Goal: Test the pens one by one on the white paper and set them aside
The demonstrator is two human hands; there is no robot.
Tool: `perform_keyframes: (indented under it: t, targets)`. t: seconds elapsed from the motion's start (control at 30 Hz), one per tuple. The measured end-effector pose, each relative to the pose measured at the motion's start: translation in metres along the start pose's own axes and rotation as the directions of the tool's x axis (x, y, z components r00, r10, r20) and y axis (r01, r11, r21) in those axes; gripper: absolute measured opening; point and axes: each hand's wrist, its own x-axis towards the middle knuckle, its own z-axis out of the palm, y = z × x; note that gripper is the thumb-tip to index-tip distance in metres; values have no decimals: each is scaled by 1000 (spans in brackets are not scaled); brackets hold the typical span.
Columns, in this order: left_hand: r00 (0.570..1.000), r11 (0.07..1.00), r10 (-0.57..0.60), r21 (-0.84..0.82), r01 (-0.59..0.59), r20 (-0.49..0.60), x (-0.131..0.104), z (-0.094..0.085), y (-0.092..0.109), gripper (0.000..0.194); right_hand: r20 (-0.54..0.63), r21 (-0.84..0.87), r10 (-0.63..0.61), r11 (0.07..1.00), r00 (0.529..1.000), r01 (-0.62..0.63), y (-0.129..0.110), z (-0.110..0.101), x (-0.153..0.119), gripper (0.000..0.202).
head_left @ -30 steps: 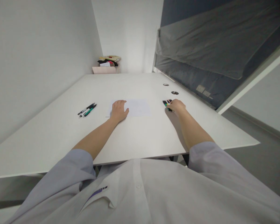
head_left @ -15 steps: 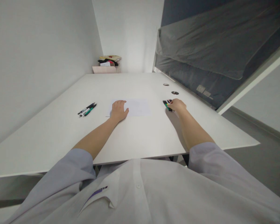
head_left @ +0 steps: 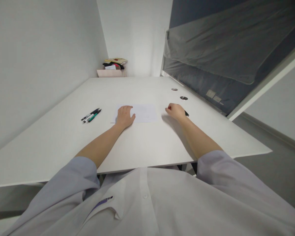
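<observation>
My left hand (head_left: 124, 117) lies with fingers spread on the left part of a white sheet of paper (head_left: 145, 113). Just right of the paper, my right hand (head_left: 175, 111) is raised a little over the table, its fingers curled together; what they hold, if anything, is too small to make out. A dark pen tip (head_left: 186, 113) shows from behind my right hand, which hides the rest. To the left of the paper rest several pens (head_left: 91, 115), black, white and green.
The white table (head_left: 137, 144) has two round inserts (head_left: 184, 98) near its right edge. A box (head_left: 109, 73) with cloth items stands at the far left end. A dark covered panel (head_left: 199, 65) leans along the right side.
My right hand has moved left, away from the colourful items at the right, and its fingers have curled together. My left hand has stayed on the paper.
</observation>
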Motion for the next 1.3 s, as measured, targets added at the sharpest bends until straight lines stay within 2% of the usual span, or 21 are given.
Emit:
perform_keyframes:
  t: [0.07,0.17,0.27,0.37,0.47,0.53,0.6,0.7,0.8,0.97,1.03,1.13,1.2,1.3]
  targets:
    - [1000,1000,-4,-11,5,19,2,0,0,38,2,21,-193,981,981,193,-19,10,-8,31]
    - [995,999,-17,-39,22,102,6,1,-3,32,-1,42,-416,909,909,415,-42,26,-19,35]
    - [972,999,-31,-8,34,231,11,0,-9,33,44,63,-476,879,879,473,-52,38,-23,36]
    - [930,995,-33,104,-6,365,16,-4,-14,39,76,78,-496,868,865,491,-48,44,-19,34]
    - [838,983,-17,162,-86,545,19,-10,-18,47,78,79,-558,829,826,553,-38,46,-12,34]
    - [794,977,46,137,-161,606,17,-14,-21,52,73,73,-592,806,803,587,-33,47,-8,34]
    - [794,971,115,102,-216,597,12,-15,-25,53,51,76,-602,798,797,598,-29,49,-8,34]
    - [838,968,181,55,-243,514,3,-13,-30,50,4,111,-593,801,806,589,-26,54,-8,34]
    - [899,978,177,29,-206,400,-5,-7,-34,47,-28,175,-586,795,810,581,-22,60,-7,32]
    - [918,977,211,-69,-200,336,-7,-3,-38,42,-125,296,-555,770,822,565,-14,68,2,30]
    - [932,981,190,-96,-169,308,-5,-5,-41,41,-164,321,-526,771,835,549,-12,69,6,29]
    - [960,997,66,-52,-54,272,0,-13,-51,38,-191,337,-506,771,841,540,-9,70,10,27]
    - [971,997,-74,29,69,227,4,-22,-61,34,-198,340,-504,769,841,541,-7,69,10,26]
    - [945,950,-299,131,282,132,6,-39,-82,27,-198,335,-503,772,841,540,-7,68,10,25]
